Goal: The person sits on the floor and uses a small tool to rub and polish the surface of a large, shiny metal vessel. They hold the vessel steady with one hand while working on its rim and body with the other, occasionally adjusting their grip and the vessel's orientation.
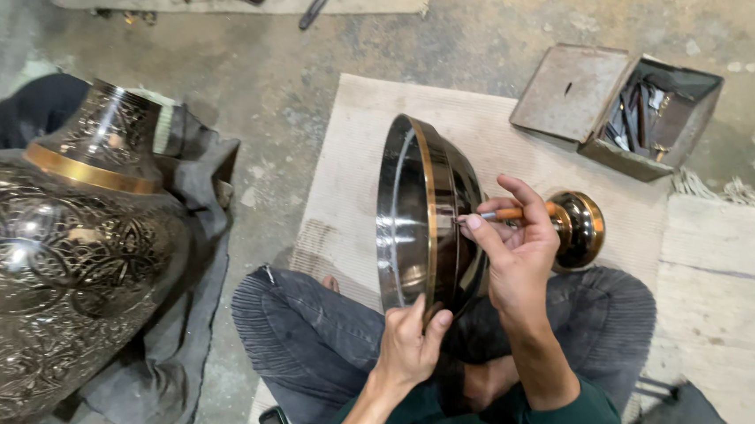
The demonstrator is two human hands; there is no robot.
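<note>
left hand (410, 341): clenched on lower rim of metal bowl (427, 217), wrist bent up
right hand (512, 242): engraving tool (506, 214) pinched, tip pressed to bowl side

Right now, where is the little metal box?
In the head view, the open metal box sits on the floor at upper right, beyond the right hand and the mat's far corner.
</note>
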